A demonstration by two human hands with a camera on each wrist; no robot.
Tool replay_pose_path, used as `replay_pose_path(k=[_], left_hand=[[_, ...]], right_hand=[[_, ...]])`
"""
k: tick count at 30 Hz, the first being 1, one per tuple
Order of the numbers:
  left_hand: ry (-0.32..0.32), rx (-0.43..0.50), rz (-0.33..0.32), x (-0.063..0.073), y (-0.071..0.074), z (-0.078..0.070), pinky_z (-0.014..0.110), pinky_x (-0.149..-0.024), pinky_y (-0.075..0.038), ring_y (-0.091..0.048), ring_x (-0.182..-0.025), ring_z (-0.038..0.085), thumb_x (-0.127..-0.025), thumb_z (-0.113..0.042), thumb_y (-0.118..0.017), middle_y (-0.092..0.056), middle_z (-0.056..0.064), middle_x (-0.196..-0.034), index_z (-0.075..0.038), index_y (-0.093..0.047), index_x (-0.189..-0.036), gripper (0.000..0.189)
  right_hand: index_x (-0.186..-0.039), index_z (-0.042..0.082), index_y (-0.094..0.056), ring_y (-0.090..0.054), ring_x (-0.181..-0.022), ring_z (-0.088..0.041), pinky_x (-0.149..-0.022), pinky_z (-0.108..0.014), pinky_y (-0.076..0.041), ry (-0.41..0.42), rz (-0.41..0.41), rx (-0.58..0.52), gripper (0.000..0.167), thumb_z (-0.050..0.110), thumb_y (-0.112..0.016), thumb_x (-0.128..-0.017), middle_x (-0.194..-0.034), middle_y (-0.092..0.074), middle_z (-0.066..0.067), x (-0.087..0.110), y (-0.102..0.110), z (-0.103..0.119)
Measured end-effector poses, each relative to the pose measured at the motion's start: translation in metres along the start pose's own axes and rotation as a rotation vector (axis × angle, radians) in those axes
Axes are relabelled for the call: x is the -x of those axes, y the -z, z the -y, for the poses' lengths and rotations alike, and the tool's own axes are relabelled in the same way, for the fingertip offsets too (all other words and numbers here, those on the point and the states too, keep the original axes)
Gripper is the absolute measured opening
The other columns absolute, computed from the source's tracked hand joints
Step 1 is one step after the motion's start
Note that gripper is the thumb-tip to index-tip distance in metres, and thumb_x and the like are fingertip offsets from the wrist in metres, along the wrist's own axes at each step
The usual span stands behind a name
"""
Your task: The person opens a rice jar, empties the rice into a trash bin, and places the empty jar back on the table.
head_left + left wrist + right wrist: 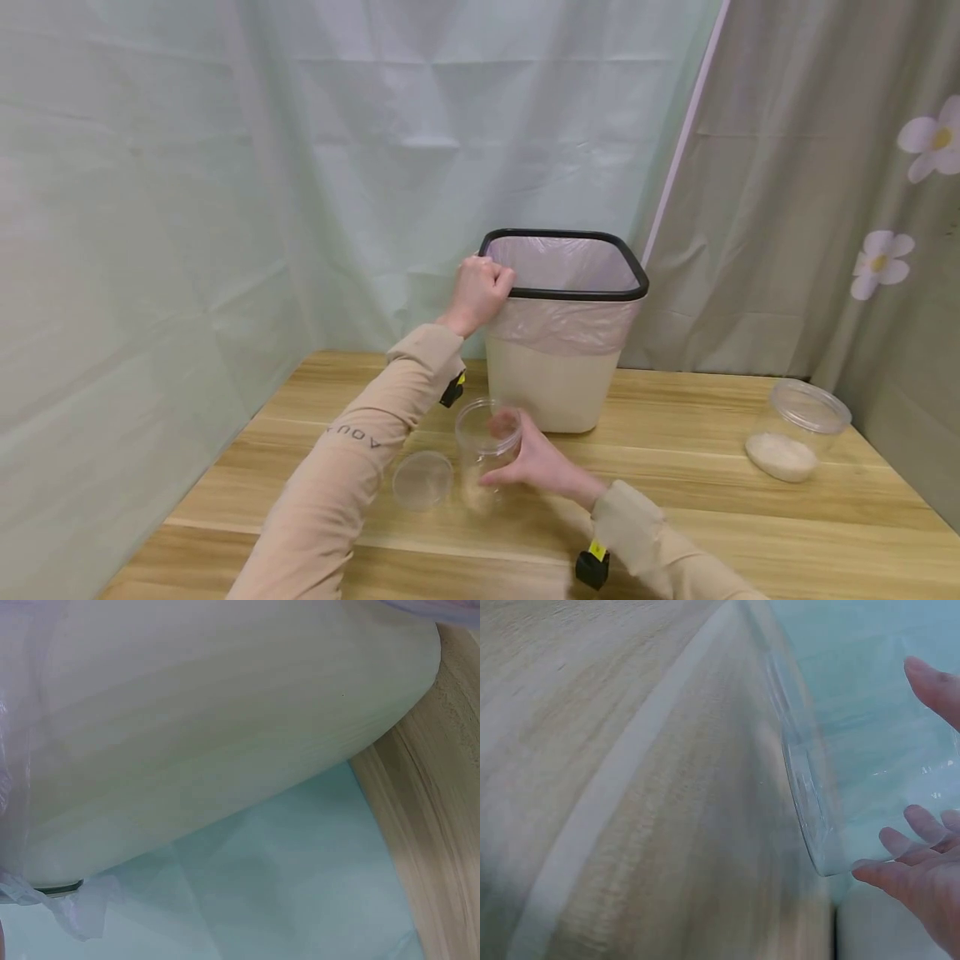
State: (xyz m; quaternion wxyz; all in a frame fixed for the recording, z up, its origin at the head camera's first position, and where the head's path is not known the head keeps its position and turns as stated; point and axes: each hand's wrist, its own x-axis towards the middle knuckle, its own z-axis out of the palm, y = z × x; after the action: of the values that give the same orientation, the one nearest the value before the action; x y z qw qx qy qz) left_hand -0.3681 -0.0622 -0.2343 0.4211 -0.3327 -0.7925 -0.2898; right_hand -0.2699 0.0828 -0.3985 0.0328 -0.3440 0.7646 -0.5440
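Observation:
My left hand [480, 290] grips the black rim [577, 295] of a cream trash bin [551, 387] at its near left corner. A thin translucent bag lines the bin and folds down over its outside. Lower down, my right hand [534, 458] holds a clear plastic jar [474, 467] around its side, just in front of the bin. The right wrist view shows the jar's transparent wall [855, 780] with the thumb and fingers spread around it. The left wrist view has mostly the bin's side [225, 735]; the left hand is almost wholly out of it.
A clear round lid [423, 481] lies left of the jar. On the right stands another clear, lidded jar [806, 417] with white grainy contents at the bottom. The wooden table [712, 492] ends at hanging curtains behind and on both sides.

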Motion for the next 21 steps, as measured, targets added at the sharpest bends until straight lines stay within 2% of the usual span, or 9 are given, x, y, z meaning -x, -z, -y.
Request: replay_pose_path(k=[7,10,14,17,21], left_hand=[[-0.002,0.003,-0.009,0.0,-0.001,0.0,0.034,-0.057,-0.034,-0.022,-0.044,0.014,-0.077,-0.004,-0.041,-0.022,-0.006,-0.041,-0.014,-0.028,-0.038,0.042],[-0.018,0.015,-0.026,0.001,-0.002,0.0,0.034,-0.056,-0.034,-0.021,-0.044,0.014,-0.077,-0.004,-0.041,-0.021,-0.006,-0.041,-0.013,-0.028,-0.038,0.041],[-0.036,0.022,-0.043,0.001,-0.002,0.003,0.034,-0.055,-0.033,-0.021,-0.044,0.013,-0.077,-0.005,-0.04,-0.021,-0.007,-0.041,-0.013,-0.028,-0.038,0.041],[-0.028,0.024,-0.035,0.001,-0.003,0.004,0.033,-0.055,-0.033,-0.02,-0.044,0.013,-0.077,-0.005,-0.04,-0.02,-0.007,-0.041,-0.013,-0.028,-0.038,0.041],[-0.012,0.034,-0.017,0.001,-0.002,0.005,0.033,-0.057,-0.033,-0.02,-0.044,0.013,-0.077,-0.004,-0.041,-0.02,-0.007,-0.04,-0.013,-0.028,-0.038,0.043]], right_hand=[[-0.12,-0.002,-0.033,-0.043,-0.111,-0.029,-0.092,-0.039,-0.033,-0.017,0.017,-0.03,0.08,0.014,-0.084,-0.06,-0.12,-0.044,-0.016,0.003,-0.003,-0.006],[-0.121,-0.005,-0.03,-0.041,-0.114,-0.035,-0.093,-0.043,-0.031,-0.028,0.03,-0.061,0.079,0.008,-0.082,-0.063,-0.122,-0.042,-0.021,0.007,-0.003,0.005],[-0.125,-0.006,-0.025,-0.035,-0.12,-0.036,-0.095,-0.046,-0.028,-0.039,0.048,-0.09,0.084,0.003,-0.081,-0.063,-0.127,-0.039,-0.022,0.008,-0.004,0.003],[-0.127,-0.003,-0.024,-0.035,-0.121,-0.032,-0.095,-0.043,-0.028,-0.027,0.048,-0.084,0.087,0.007,-0.082,-0.062,-0.129,-0.039,-0.018,0.007,-0.005,-0.011],[-0.128,-0.001,-0.022,-0.033,-0.123,-0.031,-0.096,-0.043,-0.027,-0.022,0.053,-0.097,0.09,0.012,-0.082,-0.063,-0.131,-0.037,-0.017,0.008,-0.007,-0.012]])
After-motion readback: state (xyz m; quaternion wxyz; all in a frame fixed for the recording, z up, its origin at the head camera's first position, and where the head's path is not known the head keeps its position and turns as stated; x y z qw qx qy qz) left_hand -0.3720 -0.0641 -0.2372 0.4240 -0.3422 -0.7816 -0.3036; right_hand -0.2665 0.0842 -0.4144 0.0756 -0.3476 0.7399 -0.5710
